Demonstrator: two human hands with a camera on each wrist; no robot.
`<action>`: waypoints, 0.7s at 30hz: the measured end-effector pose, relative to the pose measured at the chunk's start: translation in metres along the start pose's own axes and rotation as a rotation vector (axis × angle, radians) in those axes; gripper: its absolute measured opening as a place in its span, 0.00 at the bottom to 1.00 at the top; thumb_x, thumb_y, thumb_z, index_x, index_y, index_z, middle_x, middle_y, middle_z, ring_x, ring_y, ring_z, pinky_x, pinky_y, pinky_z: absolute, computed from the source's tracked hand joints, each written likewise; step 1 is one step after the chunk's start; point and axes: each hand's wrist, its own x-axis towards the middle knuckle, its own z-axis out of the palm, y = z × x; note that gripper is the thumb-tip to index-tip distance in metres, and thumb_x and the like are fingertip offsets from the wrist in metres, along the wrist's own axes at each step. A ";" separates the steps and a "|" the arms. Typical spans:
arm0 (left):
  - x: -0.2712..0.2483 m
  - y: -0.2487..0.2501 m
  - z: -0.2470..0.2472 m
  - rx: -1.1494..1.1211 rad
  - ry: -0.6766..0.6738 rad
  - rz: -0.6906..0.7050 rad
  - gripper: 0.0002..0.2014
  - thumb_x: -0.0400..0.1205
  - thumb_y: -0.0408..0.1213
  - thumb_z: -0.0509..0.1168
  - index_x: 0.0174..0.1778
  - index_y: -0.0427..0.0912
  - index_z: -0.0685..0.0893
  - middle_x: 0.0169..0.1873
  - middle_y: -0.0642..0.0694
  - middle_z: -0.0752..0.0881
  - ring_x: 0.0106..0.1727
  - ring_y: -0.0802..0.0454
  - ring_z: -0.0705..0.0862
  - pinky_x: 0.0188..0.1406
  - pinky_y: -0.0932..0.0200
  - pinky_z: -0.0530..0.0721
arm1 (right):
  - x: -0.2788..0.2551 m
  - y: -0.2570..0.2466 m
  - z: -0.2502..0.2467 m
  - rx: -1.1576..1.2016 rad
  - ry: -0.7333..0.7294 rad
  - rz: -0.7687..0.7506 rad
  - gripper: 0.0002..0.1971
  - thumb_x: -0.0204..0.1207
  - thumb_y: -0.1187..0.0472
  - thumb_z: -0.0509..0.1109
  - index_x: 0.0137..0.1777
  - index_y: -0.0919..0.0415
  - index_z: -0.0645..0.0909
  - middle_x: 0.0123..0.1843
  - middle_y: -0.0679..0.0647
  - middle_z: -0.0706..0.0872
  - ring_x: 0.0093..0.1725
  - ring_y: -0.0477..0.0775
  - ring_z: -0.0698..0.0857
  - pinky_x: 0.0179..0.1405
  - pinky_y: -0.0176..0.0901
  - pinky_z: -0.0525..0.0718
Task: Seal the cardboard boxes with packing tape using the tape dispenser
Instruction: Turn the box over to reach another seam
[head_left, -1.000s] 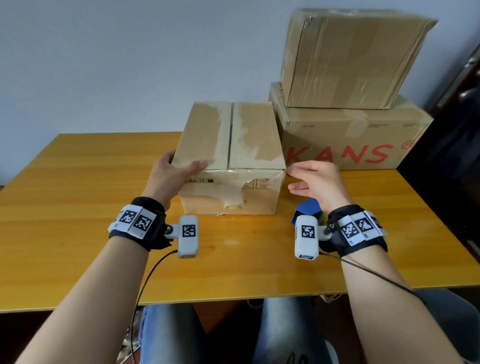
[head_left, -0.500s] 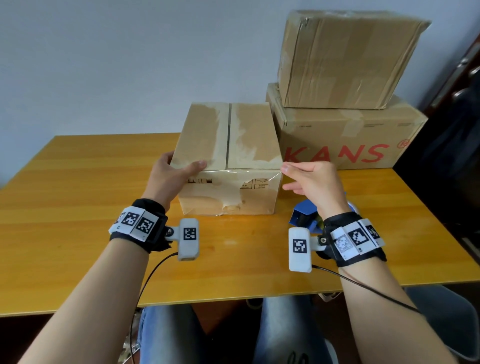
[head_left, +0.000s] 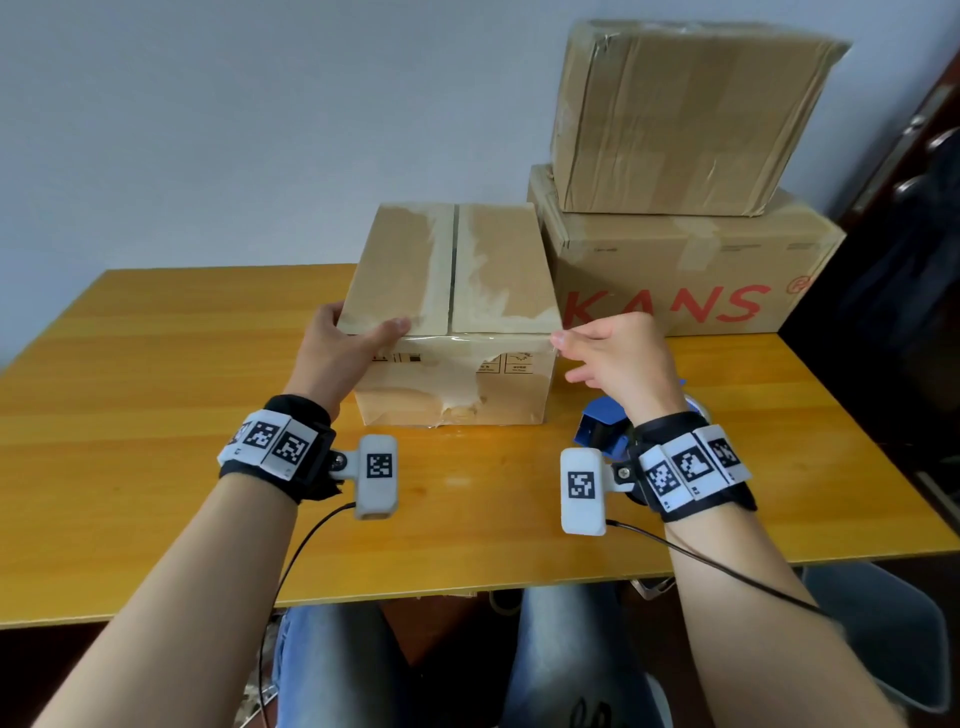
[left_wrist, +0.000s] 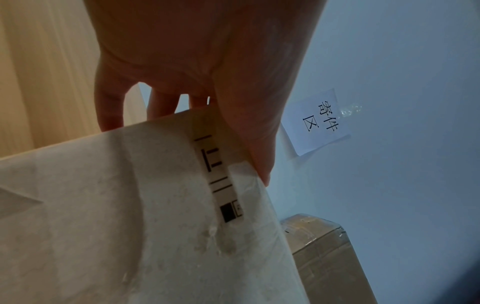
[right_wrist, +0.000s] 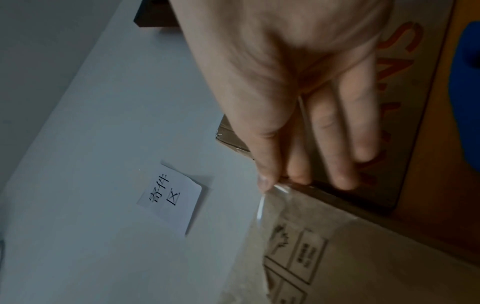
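A small cardboard box (head_left: 498, 270) stands mid-table, its top flaps closed along a centre seam and clear tape (head_left: 467, 340) running along the near top edge. My left hand (head_left: 337, 358) grips its near-left corner, thumb on top and fingers down the left side; the left wrist view shows the same hold on the box (left_wrist: 103, 205). My right hand (head_left: 618, 364) reaches to the near-right corner with straight fingers. In the right wrist view its thumb tip touches the tape end at the corner of the box (right_wrist: 363, 257). The blue tape dispenser (head_left: 600, 428) lies on the table under my right wrist, held by nobody.
Two larger boxes are stacked at the back right: one printed KANS (head_left: 675, 275) and a taped one (head_left: 675, 119) on top. The wooden table (head_left: 156, 415) stretches left. A paper note (right_wrist: 171, 195) hangs on the wall. Dark furniture (head_left: 909, 234) stands at the right.
My right hand has moved left and slightly up from beside the box to touch its near-right top corner. The left hand keeps its hold and the box has not moved.
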 end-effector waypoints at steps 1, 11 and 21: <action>0.000 0.000 0.000 0.003 0.001 -0.001 0.43 0.68 0.57 0.82 0.75 0.47 0.72 0.59 0.50 0.85 0.56 0.48 0.88 0.57 0.40 0.89 | -0.001 0.002 0.001 -0.002 0.020 -0.013 0.04 0.77 0.50 0.78 0.44 0.48 0.91 0.46 0.48 0.94 0.36 0.44 0.92 0.52 0.53 0.91; 0.003 0.000 -0.003 0.008 -0.008 -0.009 0.43 0.68 0.58 0.81 0.76 0.47 0.71 0.59 0.50 0.85 0.56 0.48 0.88 0.56 0.41 0.89 | 0.006 0.007 -0.001 -0.221 0.027 -0.091 0.05 0.73 0.52 0.82 0.44 0.52 0.92 0.39 0.42 0.92 0.33 0.39 0.90 0.36 0.33 0.84; -0.013 0.010 0.002 0.159 0.097 0.151 0.42 0.74 0.53 0.79 0.80 0.44 0.69 0.72 0.48 0.78 0.66 0.51 0.80 0.60 0.52 0.83 | 0.012 0.004 -0.023 -0.409 -0.106 -0.035 0.04 0.75 0.59 0.80 0.49 0.53 0.93 0.43 0.47 0.92 0.39 0.44 0.90 0.41 0.38 0.86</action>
